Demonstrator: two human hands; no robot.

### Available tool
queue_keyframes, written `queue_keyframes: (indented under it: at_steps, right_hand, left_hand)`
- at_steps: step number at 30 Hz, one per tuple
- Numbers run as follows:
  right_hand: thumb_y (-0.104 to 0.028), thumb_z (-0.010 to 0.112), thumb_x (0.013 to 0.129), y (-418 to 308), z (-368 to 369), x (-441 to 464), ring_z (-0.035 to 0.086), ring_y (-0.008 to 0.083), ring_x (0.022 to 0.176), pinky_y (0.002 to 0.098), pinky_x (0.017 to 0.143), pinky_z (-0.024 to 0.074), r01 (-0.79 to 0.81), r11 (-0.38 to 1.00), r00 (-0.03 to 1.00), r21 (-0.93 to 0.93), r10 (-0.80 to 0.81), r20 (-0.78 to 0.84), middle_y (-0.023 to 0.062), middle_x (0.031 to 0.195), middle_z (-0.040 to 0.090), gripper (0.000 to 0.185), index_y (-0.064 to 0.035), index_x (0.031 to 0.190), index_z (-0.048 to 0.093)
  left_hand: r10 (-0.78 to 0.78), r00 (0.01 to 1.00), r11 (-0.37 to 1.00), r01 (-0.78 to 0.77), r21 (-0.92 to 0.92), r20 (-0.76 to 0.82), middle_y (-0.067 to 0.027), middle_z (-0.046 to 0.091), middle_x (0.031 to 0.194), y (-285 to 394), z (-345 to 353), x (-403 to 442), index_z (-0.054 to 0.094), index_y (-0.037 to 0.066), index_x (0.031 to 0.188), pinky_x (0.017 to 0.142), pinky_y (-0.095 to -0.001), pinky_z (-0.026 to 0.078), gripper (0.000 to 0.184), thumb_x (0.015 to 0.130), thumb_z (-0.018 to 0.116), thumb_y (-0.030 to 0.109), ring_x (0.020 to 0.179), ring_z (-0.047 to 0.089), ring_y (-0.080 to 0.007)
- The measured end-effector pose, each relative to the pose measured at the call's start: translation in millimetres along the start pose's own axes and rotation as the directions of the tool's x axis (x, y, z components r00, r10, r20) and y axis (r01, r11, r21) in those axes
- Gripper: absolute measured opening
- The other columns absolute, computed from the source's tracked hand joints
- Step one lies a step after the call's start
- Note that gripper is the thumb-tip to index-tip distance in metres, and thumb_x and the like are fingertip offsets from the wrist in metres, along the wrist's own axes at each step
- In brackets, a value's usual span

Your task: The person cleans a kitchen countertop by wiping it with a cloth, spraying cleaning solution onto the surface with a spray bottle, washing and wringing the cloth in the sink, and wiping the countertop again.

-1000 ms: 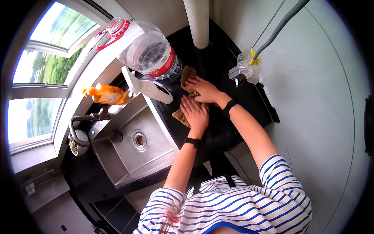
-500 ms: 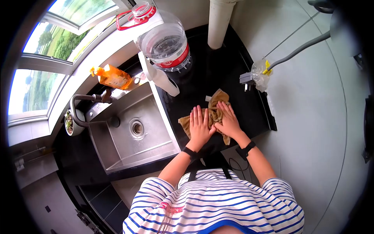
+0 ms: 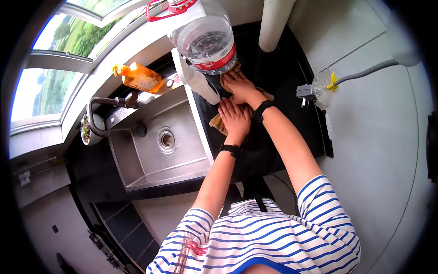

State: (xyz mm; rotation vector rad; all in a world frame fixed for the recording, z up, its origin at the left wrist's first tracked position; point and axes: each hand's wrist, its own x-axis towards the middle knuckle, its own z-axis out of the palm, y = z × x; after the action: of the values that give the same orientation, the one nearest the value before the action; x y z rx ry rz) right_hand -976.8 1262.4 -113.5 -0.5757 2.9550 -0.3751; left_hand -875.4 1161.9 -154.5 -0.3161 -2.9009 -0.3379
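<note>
My left hand [image 3: 235,119] lies flat with its fingers stretched out on a brown cloth [image 3: 217,123], beside the sink. Farther forward, my right hand [image 3: 242,87] presses on the same cloth with its fingers extended, close to the base of a large clear plastic bottle [image 3: 203,39] with a red label. Both hands cover most of the cloth, which rests on the black countertop [image 3: 269,141]. A long white object [image 3: 194,78] stands at the sink's edge, just left of my hands; its kind is unclear.
Left of my hands is a steel sink [image 3: 182,171] with a dark faucet [image 3: 96,114]. An orange bottle [image 3: 142,78] and a potted plant [image 3: 90,130] stand near the window. On the right are a grey plug [image 3: 305,92] and a white pipe [image 3: 275,25].
Both hands have slid forward along the counter with the cloth, the right one farther and leftward to the big bottle's base. The view has shifted slightly.
</note>
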Motion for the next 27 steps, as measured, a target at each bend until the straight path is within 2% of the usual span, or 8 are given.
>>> queue_keyframes:
  at_steps: [2, 5, 8, 11, 16, 18, 22, 27]
  right_hand:
    - [-0.026, 0.061, 0.079, -7, 2, -14, 0.036, 0.0223, 0.135, 0.0401, 0.112, 0.027, 0.032, 0.999, 0.995, -0.013, -0.033, -0.099, 0.0026, 0.142, 0.045, 0.055, -0.0106, 0.13, 0.051]
    - [-0.024, 0.059, 0.08, -14, 20, -36, 0.042, 0.0199, 0.131, 0.0375, 0.109, 0.0309, 0.047, 0.999, 0.991, -0.015, -0.049, -0.123, 0.0019, 0.139, 0.049, 0.049, -0.0105, 0.127, 0.055]
    - [-0.023, 0.058, 0.078, -34, 13, -69, 0.045, 0.0198, 0.128, 0.0352, 0.107, 0.0341, 0.009, 0.994, 0.994, 0.111, 0.003, -0.111, 0.0048, 0.135, 0.052, 0.048, -0.0073, 0.124, 0.057]
    - [-0.015, 0.06, 0.075, -54, 14, -104, 0.044, 0.0235, 0.129, 0.0366, 0.108, 0.0344, -0.046, 0.973, 0.994, 0.226, 0.066, -0.084, 0.0089, 0.135, 0.052, 0.054, -0.0041, 0.127, 0.054]
    - [-0.02, 0.06, 0.076, -83, 30, -131, 0.041, 0.024, 0.131, 0.0385, 0.11, 0.0312, -0.098, 0.988, 0.976, 0.122, 0.119, -0.182, 0.0101, 0.138, 0.048, 0.057, -0.0028, 0.13, 0.052]
    - [-0.025, 0.06, 0.077, -87, 31, -126, 0.034, 0.0235, 0.136, 0.0393, 0.111, 0.0285, -0.159, 0.987, 0.983, 0.005, 0.159, -0.09, 0.0093, 0.144, 0.042, 0.063, -0.0029, 0.135, 0.046]
    - [-0.034, 0.062, 0.077, -72, 23, -101, 0.029, 0.0235, 0.138, 0.041, 0.111, 0.0275, -0.157, 0.988, 0.987, -0.003, 0.157, -0.011, 0.0088, 0.148, 0.036, 0.072, -0.0035, 0.139, 0.041]
    - [-0.027, 0.058, 0.076, -62, 2, -51, 0.026, 0.0255, 0.14, 0.0392, 0.111, 0.0293, -0.221, 0.975, 0.966, -0.024, 0.223, 0.129, 0.0118, 0.149, 0.033, 0.07, -0.0028, 0.139, 0.04]
  left_hand:
    - [0.053, 0.998, 0.998, -0.054, 0.027, 0.043, -0.0305, 0.018, 0.149, -6, -2, -3, 0.034, -0.008, 0.138, 0.114, -0.052, 0.01, 0.068, 0.093, 0.041, 0.041, 0.141, 0.012, -0.0431]
    - [0.16, 0.986, 0.987, -0.161, 0.004, 0.051, -0.032, 0.022, 0.147, -16, -9, -10, 0.035, -0.011, 0.136, 0.113, -0.0529, 0.011, 0.068, 0.093, 0.041, 0.041, 0.139, 0.014, -0.0458]
    - [0.289, 0.953, 0.957, -0.29, -0.004, 0.09, -0.0342, 0.03, 0.141, -26, -24, -35, 0.039, -0.012, 0.131, 0.113, -0.0541, 0.012, 0.064, 0.093, 0.042, 0.04, 0.137, 0.02, -0.0477]
    - [0.324, 0.936, 0.945, -0.325, -0.016, 0.137, -0.0346, 0.028, 0.143, -26, -43, -68, 0.04, -0.011, 0.131, 0.113, -0.0537, 0.013, 0.062, 0.092, 0.045, 0.037, 0.138, 0.018, -0.0475]
    - [0.246, 0.952, 0.969, -0.247, -0.02, 0.184, -0.0333, 0.017, 0.148, -25, -57, -109, 0.03, -0.008, 0.139, 0.113, -0.0523, 0.012, 0.068, 0.091, 0.046, 0.037, 0.14, 0.014, -0.0461]
    - [0.25, 0.956, 0.968, -0.245, -0.051, 0.156, -0.0328, 0.016, 0.149, -26, -55, -110, 0.03, -0.008, 0.14, 0.113, -0.0522, 0.011, 0.069, 0.091, 0.045, 0.039, 0.14, 0.013, -0.046]
    - [0.185, 0.975, 0.981, -0.176, -0.076, 0.125, -0.0316, 0.015, 0.15, -22, -45, -104, 0.033, -0.01, 0.138, 0.113, -0.0535, 0.008, 0.071, 0.091, 0.044, 0.042, 0.141, 0.011, -0.0458]
    - [0.053, 0.994, 0.997, -0.047, -0.061, 0.096, -0.0312, 0.015, 0.15, -12, -31, -91, 0.031, -0.009, 0.14, 0.113, -0.0545, 0.006, 0.072, 0.091, 0.043, 0.043, 0.141, 0.009, -0.0466]
